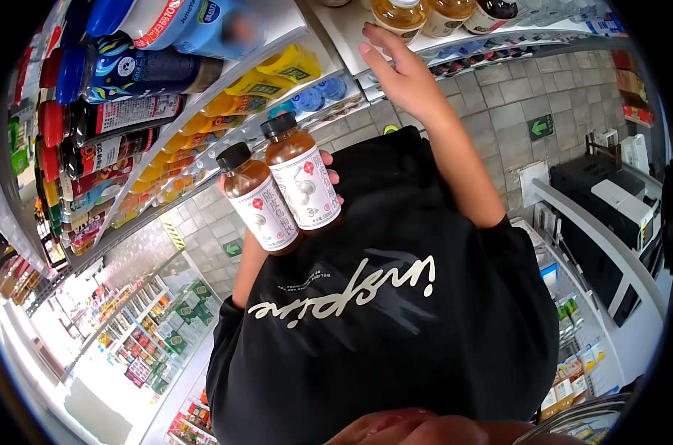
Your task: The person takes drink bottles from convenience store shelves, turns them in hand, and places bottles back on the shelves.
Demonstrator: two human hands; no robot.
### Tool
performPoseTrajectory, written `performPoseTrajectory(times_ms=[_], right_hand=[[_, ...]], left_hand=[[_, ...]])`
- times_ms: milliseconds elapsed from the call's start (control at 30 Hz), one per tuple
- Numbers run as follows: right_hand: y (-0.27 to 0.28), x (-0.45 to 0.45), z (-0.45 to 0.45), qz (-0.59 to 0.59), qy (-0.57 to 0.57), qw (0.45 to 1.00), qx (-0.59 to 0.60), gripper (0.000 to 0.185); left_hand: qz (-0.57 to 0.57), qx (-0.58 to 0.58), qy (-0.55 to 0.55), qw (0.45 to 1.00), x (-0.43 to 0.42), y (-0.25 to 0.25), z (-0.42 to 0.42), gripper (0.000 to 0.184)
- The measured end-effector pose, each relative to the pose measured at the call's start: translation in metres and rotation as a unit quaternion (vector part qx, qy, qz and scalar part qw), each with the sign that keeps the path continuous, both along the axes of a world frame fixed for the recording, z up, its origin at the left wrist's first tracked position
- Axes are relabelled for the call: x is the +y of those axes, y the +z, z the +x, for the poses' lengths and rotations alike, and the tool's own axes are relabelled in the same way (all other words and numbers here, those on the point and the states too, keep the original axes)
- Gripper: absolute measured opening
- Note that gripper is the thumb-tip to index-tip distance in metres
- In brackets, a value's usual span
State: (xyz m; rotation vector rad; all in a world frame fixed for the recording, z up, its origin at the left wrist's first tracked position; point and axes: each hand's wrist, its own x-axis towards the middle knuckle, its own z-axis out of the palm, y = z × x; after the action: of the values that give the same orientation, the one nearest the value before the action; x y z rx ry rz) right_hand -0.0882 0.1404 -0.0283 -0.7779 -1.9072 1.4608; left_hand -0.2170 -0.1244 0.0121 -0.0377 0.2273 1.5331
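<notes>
Two amber-brown bottles with black caps and white labels, a left one (264, 208) and a right one (305, 178), lean side by side. My left hand (331, 178) is closed round both; its fingertips show at their outer edges, and the rest is hidden behind them. Up at the shelf front, my right hand (403, 70) has its fingers apart and nothing between them. Just beyond its fingertips stands a white-capped bottle of amber liquid (400, 21). Whether the fingers touch that bottle, I cannot tell.
More bottles (449, 16) line the white shelf (351, 37) at the top. Large blue-capped and red-capped bottles (136, 74) fill the left shelving. Tiled floor (514, 89) shows below. A black machine (599, 193) stands at the right, and stocked racks (154, 334) at the lower left.
</notes>
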Motion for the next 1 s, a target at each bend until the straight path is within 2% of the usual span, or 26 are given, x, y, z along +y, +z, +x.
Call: performPoseTrajectory(times_ms=[200, 267, 333, 433, 567, 633, 767, 833, 933, 1000], right_hand=[[-0.019, -0.013, -0.034, 0.006, -0.055, 0.998, 0.044, 0.068], [-0.021, -0.004, -0.051, 0.018, -0.073, 0.995, 0.061, 0.061], [-0.006, 0.004, -0.058, 0.04, -0.06, 0.994, 0.077, 0.075], [0.014, -0.001, -0.076, 0.081, -0.096, 0.983, 0.131, 0.069], [0.001, -0.001, -0.083, 0.086, -0.097, 0.986, 0.106, 0.066], [0.005, -0.005, -0.088, 0.132, -0.148, 0.975, 0.095, 0.062], [0.048, -0.008, -0.084, 0.061, -0.124, 0.986, 0.089, 0.06], [0.049, 0.003, -0.097, 0.144, -0.182, 0.971, 0.064, 0.057], [0.062, 0.022, -0.111, 0.104, -0.149, 0.979, 0.088, 0.056], [0.068, 0.036, -0.121, 0.143, -0.148, 0.977, 0.065, 0.055]], left_hand=[[-0.006, 0.008, -0.025, 1.0, -0.023, -0.002, -0.027, 0.132], [-0.01, -0.009, -0.027, 1.0, -0.026, -0.001, -0.03, 0.131], [-0.021, -0.007, -0.032, 0.999, -0.028, 0.005, -0.031, 0.131], [-0.036, -0.004, -0.034, 0.999, -0.033, 0.003, -0.038, 0.13], [-0.025, 0.006, -0.037, 0.999, -0.035, 0.004, -0.038, 0.13], [-0.039, 0.007, -0.033, 0.999, -0.038, 0.004, -0.041, 0.129], [-0.06, 0.008, -0.016, 0.998, -0.043, 0.007, -0.04, 0.128], [-0.062, 0.008, -0.016, 0.998, -0.041, 0.01, -0.039, 0.127], [-0.054, 0.01, -0.015, 0.998, -0.041, 0.01, -0.038, 0.126], [-0.046, 0.011, -0.013, 0.999, -0.042, 0.009, -0.037, 0.125]])
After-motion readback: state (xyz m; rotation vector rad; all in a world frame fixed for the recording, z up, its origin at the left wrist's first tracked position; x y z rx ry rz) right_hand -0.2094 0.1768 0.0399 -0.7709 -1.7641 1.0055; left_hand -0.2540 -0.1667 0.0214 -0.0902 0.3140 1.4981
